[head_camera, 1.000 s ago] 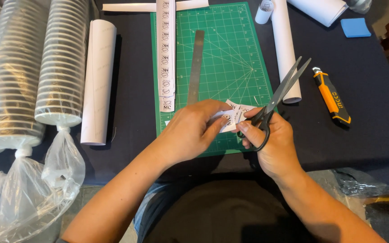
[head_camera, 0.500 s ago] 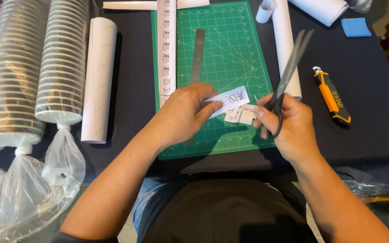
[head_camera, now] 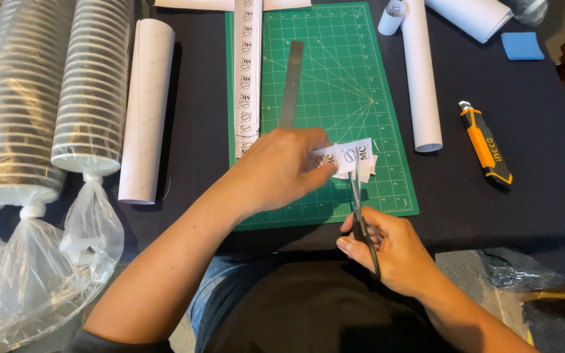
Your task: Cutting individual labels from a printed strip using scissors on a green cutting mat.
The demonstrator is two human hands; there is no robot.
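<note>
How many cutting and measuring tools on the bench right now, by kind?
Scissors, in the right hand, blades at the paper strip held by the left hand: 1
Utility knife, orange and black: 1
Metal ruler: 1
Green cutting mat: 1
Total: 4

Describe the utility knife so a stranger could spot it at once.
Start at the green cutting mat on the dark table. Right of it, past a white paper roll, lies the utility knife. Its orange-and-black body sets it apart from the white rolls.
</note>
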